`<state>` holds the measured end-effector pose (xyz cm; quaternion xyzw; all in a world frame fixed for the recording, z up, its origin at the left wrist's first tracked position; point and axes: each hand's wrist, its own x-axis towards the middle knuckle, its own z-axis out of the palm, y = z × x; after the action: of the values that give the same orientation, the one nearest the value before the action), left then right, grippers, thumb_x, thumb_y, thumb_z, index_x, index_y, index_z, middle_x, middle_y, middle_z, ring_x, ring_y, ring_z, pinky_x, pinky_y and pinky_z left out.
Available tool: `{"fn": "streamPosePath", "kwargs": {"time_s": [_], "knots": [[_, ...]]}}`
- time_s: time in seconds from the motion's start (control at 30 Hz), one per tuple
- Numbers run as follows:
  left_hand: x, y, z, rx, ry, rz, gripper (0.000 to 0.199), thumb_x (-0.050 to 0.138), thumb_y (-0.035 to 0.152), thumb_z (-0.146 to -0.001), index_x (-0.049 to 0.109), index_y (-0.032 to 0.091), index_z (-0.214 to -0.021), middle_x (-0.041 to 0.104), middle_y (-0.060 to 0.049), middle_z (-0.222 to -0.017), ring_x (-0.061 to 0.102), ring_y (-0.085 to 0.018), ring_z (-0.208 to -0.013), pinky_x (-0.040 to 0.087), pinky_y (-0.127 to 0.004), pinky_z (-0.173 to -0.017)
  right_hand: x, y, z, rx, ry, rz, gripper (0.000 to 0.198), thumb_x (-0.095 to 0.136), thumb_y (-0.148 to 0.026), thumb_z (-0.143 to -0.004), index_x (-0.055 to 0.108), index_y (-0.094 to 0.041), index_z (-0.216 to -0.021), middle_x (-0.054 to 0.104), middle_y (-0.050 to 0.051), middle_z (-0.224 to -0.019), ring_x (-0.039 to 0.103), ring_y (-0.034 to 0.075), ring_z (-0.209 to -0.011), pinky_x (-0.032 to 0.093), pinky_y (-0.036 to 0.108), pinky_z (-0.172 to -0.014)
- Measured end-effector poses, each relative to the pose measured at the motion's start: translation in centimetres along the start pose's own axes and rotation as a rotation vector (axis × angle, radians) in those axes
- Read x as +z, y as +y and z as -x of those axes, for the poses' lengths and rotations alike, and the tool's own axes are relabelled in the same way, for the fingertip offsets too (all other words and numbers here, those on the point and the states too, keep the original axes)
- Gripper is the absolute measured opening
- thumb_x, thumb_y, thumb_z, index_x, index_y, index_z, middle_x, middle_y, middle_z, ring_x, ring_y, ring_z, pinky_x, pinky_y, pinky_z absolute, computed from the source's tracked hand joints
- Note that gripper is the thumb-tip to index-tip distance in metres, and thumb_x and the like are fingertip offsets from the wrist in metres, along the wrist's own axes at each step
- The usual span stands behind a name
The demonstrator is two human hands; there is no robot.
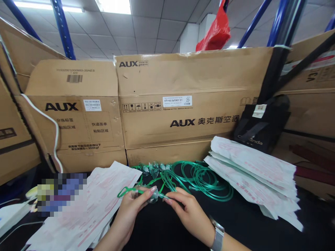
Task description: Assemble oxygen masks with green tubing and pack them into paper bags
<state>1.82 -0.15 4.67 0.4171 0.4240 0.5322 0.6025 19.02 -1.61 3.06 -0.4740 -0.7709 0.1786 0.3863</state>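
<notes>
The left hand (134,205) holds a clear piece (154,196); the right hand (187,206) pinches a tube (164,196) at its end. Green coils (217,196) lie beyond on the worktop (157,232), between white bags (251,177), before cartons (193,78).

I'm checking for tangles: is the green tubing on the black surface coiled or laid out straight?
Coiled: the green tubing lies in loose, overlapping loops on the black surface, beyond the right hand.

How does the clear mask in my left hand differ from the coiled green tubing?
The clear mask is colourless; the green tubing is tinted. The mask is compact, while the tubing runs in loops. Your left hand holds the mask; the tubing's coils lie on the black surface. Both look see-through.
</notes>
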Motion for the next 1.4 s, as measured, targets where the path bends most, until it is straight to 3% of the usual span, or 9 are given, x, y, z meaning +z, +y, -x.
{"fn": "streamPosePath", "kwargs": {"time_s": [0.17,0.47,0.67,0.77,0.93,1.17,1.4], "knots": [[-0.1,0.2,-0.1,0.046,-0.017,-0.040,0.018,0.073,0.031,-0.056,0.065,0.015,-0.056,0.062,0.000,-0.057,0.053,-0.012,-0.057,0.039,-0.021,-0.056,-0.2,-0.1,-0.1,0.001,-0.026,-0.052,0.023,0.043,-0.030,-0.084,0.065,-0.022,-0.083,0.058,0.002,-0.071,0.050,0.014,-0.069,0.040,0.024,-0.064],[-0.2,0.0,-0.2,0.068,-0.028,-0.135,0.020,0.071,0.035,-0.056,0.068,0.015,-0.056,0.062,-0.002,-0.055,0.053,-0.015,-0.059,0.038,-0.023,-0.057,-0.2,-0.1,-0.1,0.037,-0.009,-0.080,0.022,0.049,-0.035,-0.080,0.065,-0.022,-0.082,0.058,0.002,-0.073,0.052,0.014,-0.070,0.041,0.023,-0.062],[-0.7,-0.1,-0.4,0.109,-0.181,-0.176,0.014,0.071,0.028,-0.058,0.067,0.015,-0.054,0.062,-0.001,-0.057,0.052,-0.015,-0.062,0.038,-0.024,-0.061,-0.6,0.1,-0.1,-0.012,-0.028,-0.027,0.025,0.042,-0.032,-0.084,0.064,-0.021,-0.078,0.055,0.001,-0.071,0.051,0.013,-0.068,0.039,0.023,-0.062],[-0.8,-0.7,-0.3,0.133,-0.169,-0.178,0.015,0.070,0.027,-0.060,0.065,0.015,-0.052,0.058,0.000,-0.056,0.050,-0.014,-0.061,0.037,-0.024,-0.062,-0.4,0.3,0.0,-0.033,-0.016,-0.001,0.027,0.040,-0.029,-0.085,0.063,-0.020,-0.073,0.053,0.001,-0.068,0.049,0.012,-0.064,0.038,0.023,-0.058],[-0.7,-2.0,-0.3,0.125,-0.162,-0.145,0.015,0.067,0.030,-0.064,0.069,0.015,-0.067,0.063,-0.003,-0.064,0.055,-0.018,-0.070,0.038,-0.028,-0.069,0.4,0.6,0.3,-0.041,0.038,0.037,0.030,0.040,-0.027,-0.085,0.063,-0.019,-0.068,0.054,0.002,-0.063,0.046,0.013,-0.062,0.037,0.024,-0.058],[-0.1,-1.9,0.2,0.074,-0.120,-0.081,0.016,0.070,0.031,-0.060,0.070,0.016,-0.063,0.065,-0.003,-0.062,0.056,-0.019,-0.068,0.039,-0.027,-0.068,0.7,0.6,0.7,-0.035,0.047,0.069,0.032,0.039,-0.029,-0.085,0.062,-0.020,-0.066,0.055,0.001,-0.062,0.044,0.013,-0.057,0.038,0.025,-0.064],[0.0,-2.4,0.2,0.064,-0.124,-0.025,0.014,0.071,0.028,-0.060,0.068,0.014,-0.059,0.061,-0.001,-0.059,0.051,-0.015,-0.064,0.037,-0.026,-0.067,0.6,0.5,0.9,-0.057,0.050,0.129,0.030,0.038,-0.027,-0.085,0.062,-0.021,-0.068,0.053,0.002,-0.063,0.046,0.013,-0.057,0.037,0.023,-0.057]]}}
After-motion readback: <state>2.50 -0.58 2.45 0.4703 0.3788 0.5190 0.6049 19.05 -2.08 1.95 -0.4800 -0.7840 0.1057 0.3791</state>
